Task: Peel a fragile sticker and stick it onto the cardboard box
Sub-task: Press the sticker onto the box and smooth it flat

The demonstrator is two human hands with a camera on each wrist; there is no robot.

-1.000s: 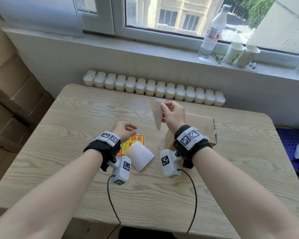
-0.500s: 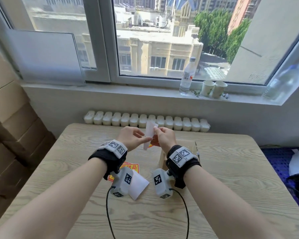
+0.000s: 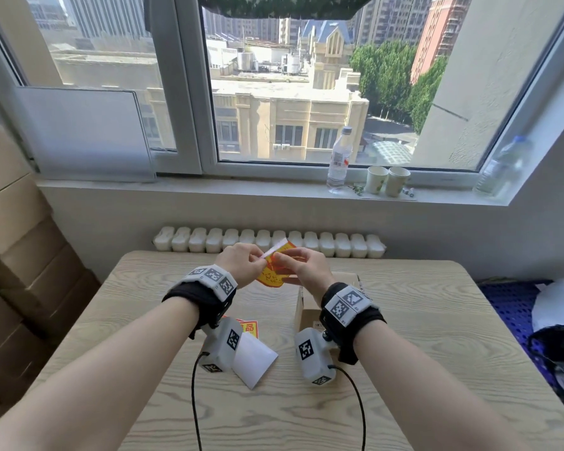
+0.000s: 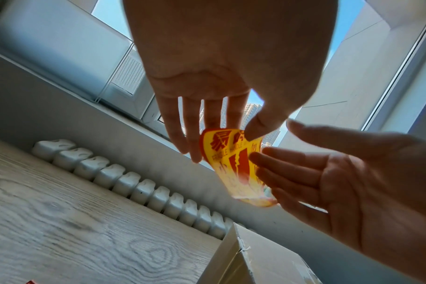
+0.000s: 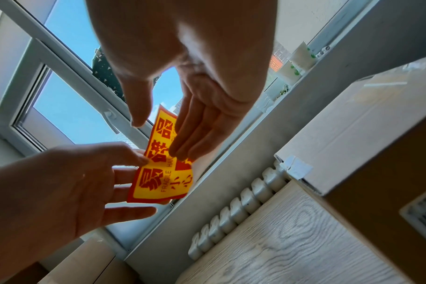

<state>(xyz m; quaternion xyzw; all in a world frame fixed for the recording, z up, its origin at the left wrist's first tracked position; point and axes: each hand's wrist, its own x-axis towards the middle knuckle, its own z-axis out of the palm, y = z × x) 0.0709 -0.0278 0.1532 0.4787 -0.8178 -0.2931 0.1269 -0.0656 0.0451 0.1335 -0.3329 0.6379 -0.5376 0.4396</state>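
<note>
Sunlit window and sill stand behind the wooden table (image 3: 404, 320); I see both hands raised above its far edge, well above the cardboard box (image 3: 306, 315); my left hand (image 3: 241, 266) pinches the upper corner of the yellow-and-red fragile sticker (image 3: 274, 278) between thumb and fingers, where a white backing strip (image 3: 275, 249) curls off; my right hand (image 3: 310, 271) has its fingers nearly straight, fingertips (image 5: 182, 148) touching the sticker's face, thumb apart; a second sticker (image 3: 249, 328) and a white backing sheet (image 3: 254, 361) lie on the table near my left wrist.
</note>
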